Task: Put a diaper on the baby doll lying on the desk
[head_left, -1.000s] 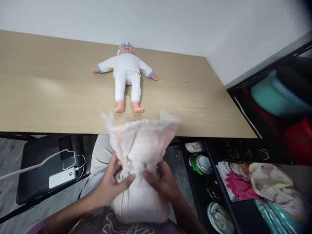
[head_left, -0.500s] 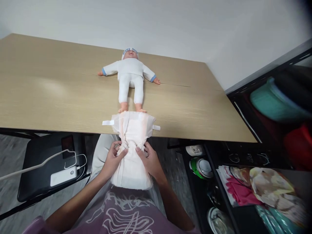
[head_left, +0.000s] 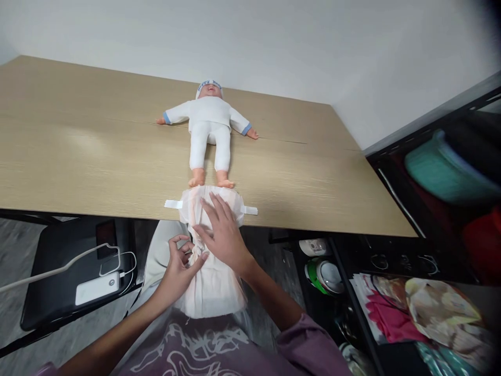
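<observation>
A baby doll point(head_left: 209, 128) in white clothes lies on its back on the wooden table point(head_left: 97, 156), feet toward me. An unfolded white diaper point(head_left: 213, 282) drapes over the table's front edge just below the doll's feet, its tape tabs sticking out on both sides. My right hand point(head_left: 219, 230) lies flat and open on the diaper's upper part at the table edge. My left hand point(head_left: 178, 261) pinches the bunched middle of the diaper below the edge.
A black chair point(head_left: 58, 292) at the lower left carries a white power bank point(head_left: 96, 287) with a cable and a dark phone. At the right stands a dark shelf point(head_left: 391, 250) with cans, colourful packets, and teal and red items.
The diaper went from held up in the air to laid over the table edge. My right hand let go of its middle and moved up flat onto the top part.
</observation>
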`<action>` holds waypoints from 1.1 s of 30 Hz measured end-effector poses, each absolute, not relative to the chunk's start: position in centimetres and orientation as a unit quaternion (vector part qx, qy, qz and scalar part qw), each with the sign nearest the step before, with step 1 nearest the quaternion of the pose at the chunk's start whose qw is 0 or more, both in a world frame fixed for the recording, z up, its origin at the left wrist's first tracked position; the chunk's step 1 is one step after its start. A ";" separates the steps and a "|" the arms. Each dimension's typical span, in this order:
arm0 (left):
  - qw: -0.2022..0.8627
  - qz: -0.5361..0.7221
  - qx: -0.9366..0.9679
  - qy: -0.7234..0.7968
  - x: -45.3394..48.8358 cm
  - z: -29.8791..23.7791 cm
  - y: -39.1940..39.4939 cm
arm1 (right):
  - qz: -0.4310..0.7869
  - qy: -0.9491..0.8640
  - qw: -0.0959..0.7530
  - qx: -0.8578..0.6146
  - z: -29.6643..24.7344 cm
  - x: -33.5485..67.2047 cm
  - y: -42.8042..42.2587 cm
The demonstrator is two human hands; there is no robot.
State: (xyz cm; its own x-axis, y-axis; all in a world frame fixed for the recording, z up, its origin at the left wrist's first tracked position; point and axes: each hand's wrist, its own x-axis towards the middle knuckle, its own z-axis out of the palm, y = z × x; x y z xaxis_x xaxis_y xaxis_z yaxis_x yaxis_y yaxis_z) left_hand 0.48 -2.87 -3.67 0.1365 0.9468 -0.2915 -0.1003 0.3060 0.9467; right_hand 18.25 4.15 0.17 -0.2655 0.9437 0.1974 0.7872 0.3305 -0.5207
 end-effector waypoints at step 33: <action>0.129 0.236 0.946 0.179 4.5 3.9 29.3 | 0.147 -0.817 0.158 -0.535 -1.2 18.2 8.6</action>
